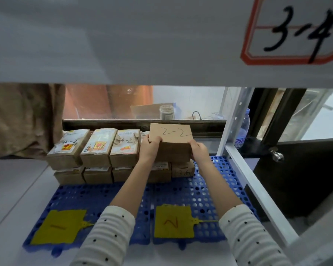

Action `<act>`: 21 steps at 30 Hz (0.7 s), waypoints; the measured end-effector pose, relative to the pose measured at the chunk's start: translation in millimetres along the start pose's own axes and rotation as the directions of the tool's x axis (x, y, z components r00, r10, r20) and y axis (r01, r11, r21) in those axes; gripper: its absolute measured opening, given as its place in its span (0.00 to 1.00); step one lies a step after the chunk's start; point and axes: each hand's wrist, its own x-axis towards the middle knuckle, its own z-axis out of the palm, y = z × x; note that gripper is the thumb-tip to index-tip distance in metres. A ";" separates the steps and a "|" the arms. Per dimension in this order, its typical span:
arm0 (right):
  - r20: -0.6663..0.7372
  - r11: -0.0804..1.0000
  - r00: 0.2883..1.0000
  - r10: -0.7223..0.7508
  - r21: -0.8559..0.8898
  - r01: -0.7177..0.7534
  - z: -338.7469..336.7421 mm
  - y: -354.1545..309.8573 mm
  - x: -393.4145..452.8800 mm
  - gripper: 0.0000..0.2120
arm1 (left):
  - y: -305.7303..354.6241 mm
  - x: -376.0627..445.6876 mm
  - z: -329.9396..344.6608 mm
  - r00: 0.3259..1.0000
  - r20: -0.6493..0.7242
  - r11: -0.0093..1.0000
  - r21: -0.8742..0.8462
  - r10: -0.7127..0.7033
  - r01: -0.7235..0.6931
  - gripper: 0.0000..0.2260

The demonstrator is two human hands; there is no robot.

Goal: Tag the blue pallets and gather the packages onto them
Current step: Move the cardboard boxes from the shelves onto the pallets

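up on the stacked packages [112, 150], left hand [149, 148] and right hand [200, 151] clasp the box marked 2-2 [171, 143] between them

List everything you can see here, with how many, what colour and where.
Blue pallets: two, blue, side by side on the shelf.
Yellow tags: two, marked 1 and 2, at the pallets' front.
Box marked 2-2: one, brown, on the stack at right.
Other packages: about eight, brown, two layers at the pallets' back.
Shelf label: one, red-bordered, 3-4, upper right.
Water bottle: one, clear, right of the post.
Left hand, right hand: gripping the 2-2 box's sides.
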 end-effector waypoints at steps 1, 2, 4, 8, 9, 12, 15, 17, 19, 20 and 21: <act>-0.002 1.000 1.000 0.001 -0.010 -0.001 0.3 -0.6 -0.2 0.19 | -0.5 1.7 0.4 1.000 0.002 1.000 0.008 -0.002 0.002 0.21; -0.001 1.000 1.000 0.004 -0.020 -0.004 0.3 -0.9 -0.3 0.19 | -1.2 2.8 0.7 1.000 0.003 1.000 0.018 -0.002 0.002 0.22; -0.001 0.999 1.000 0.020 -0.026 -0.020 -1.2 -0.8 0.2 0.17 | -2.0 3.0 2.3 1.000 0.007 0.999 0.047 -0.009 0.008 0.26; 0.012 0.998 0.999 0.034 -0.057 -0.034 -6.9 0.5 1.4 0.20 | -3.3 3.7 6.2 1.000 -0.007 0.995 0.098 0.011 -0.010 0.29; 0.019 0.997 0.999 0.026 -0.071 -0.024 -8.1 0.6 0.9 0.20 | -3.0 2.8 7.1 1.000 -0.010 0.996 0.093 0.016 -0.015 0.28; 0.022 0.993 1.000 -0.014 -0.113 0.017 -12.4 -0.4 -1.6 0.21 | -3.2 -1.2 8.8 0.997 -0.037 0.992 0.111 0.069 -0.064 0.27; -0.030 0.990 0.999 -0.022 -0.142 0.018 -19.2 -0.8 -3.4 0.27 | -5.4 -6.1 8.4 0.983 -0.084 0.972 0.182 0.166 -0.149 0.29; -0.055 0.984 0.998 -0.037 -0.177 0.027 -24.9 1.3 -5.4 0.24 | -7.6 -10.1 7.3 0.960 -0.114 0.933 0.287 0.256 -0.215 0.29; -0.047 0.974 0.998 -0.040 -0.223 0.029 -31.8 6.8 -7.1 0.15 | -9.8 -14.4 6.8 0.920 -0.110 0.850 0.436 0.376 -0.295 0.29; -0.047 0.965 0.998 -0.044 -0.259 0.030 -35.2 9.9 -7.9 0.11 | -10.6 -16.2 7.1 0.895 -0.092 0.794 0.508 0.436 -0.334 0.30; -0.048 0.953 0.998 -0.043 -0.303 0.027 -38.7 12.8 -8.8 0.09 | -11.1 -18.4 7.4 0.872 -0.066 0.736 0.570 0.486 -0.367 0.30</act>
